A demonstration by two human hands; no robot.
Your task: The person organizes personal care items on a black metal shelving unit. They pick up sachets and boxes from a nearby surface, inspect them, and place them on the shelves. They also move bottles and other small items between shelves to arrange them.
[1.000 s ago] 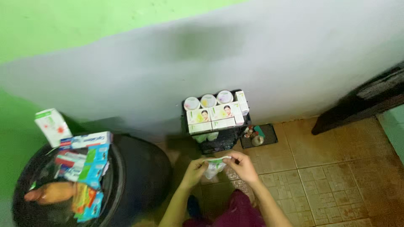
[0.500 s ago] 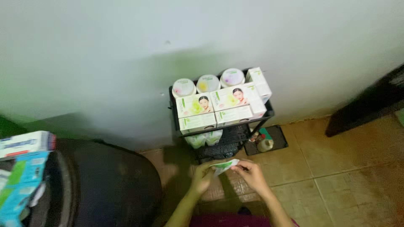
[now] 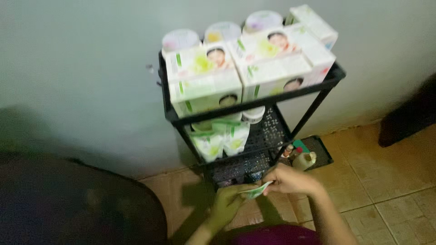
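Note:
My left hand (image 3: 227,205) and my right hand (image 3: 290,180) together pinch a small white and green sachet (image 3: 255,192) low in the head view, just in front of a black wire rack (image 3: 247,106). The rack's top shelf carries two large white and green boxes (image 3: 204,77), a smaller box (image 3: 313,22) and three round white jars (image 3: 180,38) behind them. On the middle shelf stand green and white pouches (image 3: 222,139) beside another jar (image 3: 253,114).
A dark round tub (image 3: 77,204) fills the lower left. A black tray (image 3: 313,152) with small bottles lies on the brown tiled floor right of the rack. Dark furniture (image 3: 408,118) stands at the right edge. The grey wall (image 3: 81,68) is behind.
The view has swung right and closer to the rack; the tub's boxes and another person's hand have left the frame. Both hands have moved forward to the rack's base, holding the sachet.

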